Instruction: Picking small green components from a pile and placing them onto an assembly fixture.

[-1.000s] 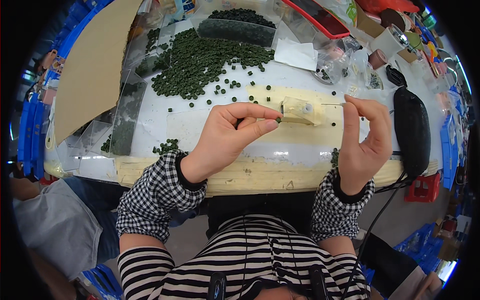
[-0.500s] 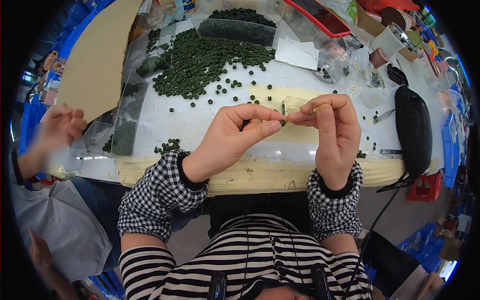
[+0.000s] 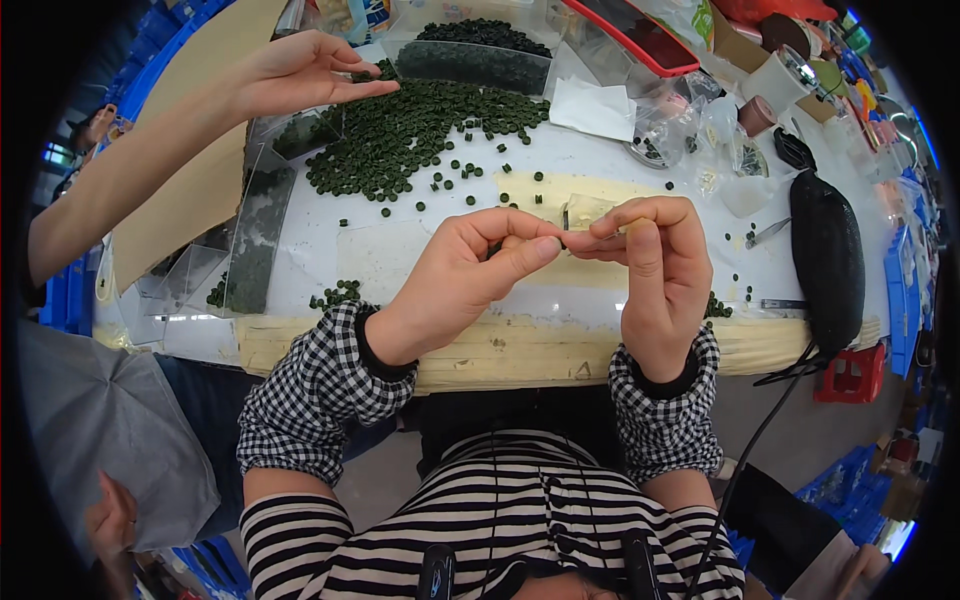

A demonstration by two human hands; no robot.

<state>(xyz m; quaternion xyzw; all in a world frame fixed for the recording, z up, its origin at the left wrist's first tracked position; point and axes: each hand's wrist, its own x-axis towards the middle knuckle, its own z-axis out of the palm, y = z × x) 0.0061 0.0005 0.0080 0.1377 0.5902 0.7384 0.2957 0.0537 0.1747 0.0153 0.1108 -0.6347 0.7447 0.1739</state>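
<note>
The left hand and the right hand meet fingertip to fingertip. The left thumb and forefinger are pinched together at their tips; any part between them is covered. The right thumb stands upright near the bent forefinger; whether they close on anything cannot be told. Tip-only contact presumably suits very small parts, and bringing both hands together probably steadies the tips.

Directly behind the grip sits a beige block, partly masked by the right fingers; its full shape cannot be read. Its central position likely keeps it within reach of either hand.

Beyond and left of the grip, dark-green beads lie in a broad heap, with strays scattered toward the fingers. Heaping them there appears to keep stock close without crowding the hands. A co-worker's hand extends over the heap's far-left side; its forearm hides part of a cardboard sheet.

Farther beyond the grip, a clear bin contains dark pieces, their individual shapes indistinct. Beyond and right lie a folded white sheet and a red-framed device, cut off by the upper edge. Well right of the grip rests a black pouch; its contents are hidden.
</note>
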